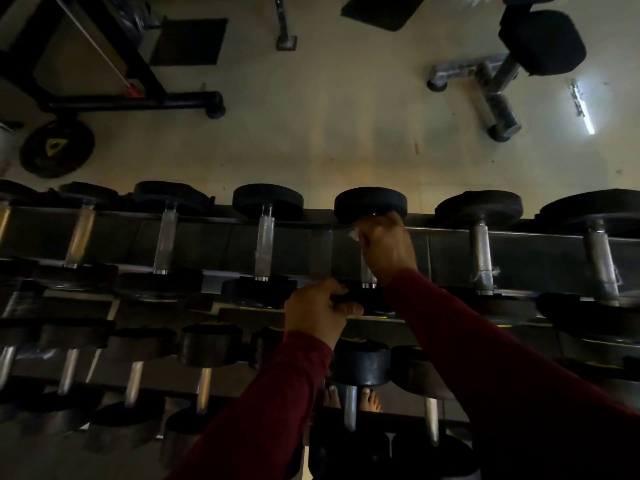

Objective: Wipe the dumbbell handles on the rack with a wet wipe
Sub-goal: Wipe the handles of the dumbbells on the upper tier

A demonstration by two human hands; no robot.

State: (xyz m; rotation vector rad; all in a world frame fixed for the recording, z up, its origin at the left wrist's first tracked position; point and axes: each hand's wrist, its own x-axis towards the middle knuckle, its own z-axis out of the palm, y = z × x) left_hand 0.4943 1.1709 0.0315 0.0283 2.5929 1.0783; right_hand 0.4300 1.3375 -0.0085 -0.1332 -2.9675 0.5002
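Maroon-sleeved right hand (pixel 386 242) around white wet wipe (pixel 355 233) on silvery knurled dumbbell handle (pixel 367 271).

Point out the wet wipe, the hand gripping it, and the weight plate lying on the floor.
wet wipe (pixel 354 233), head view, white edge showing.
right hand (pixel 386 242), head view, back of hand.
weight plate (pixel 57 148), head view, its face.

Weight plate (pixel 56 148), bench frame (pixel 481 81), floor mat (pixel 188 41) beyond.
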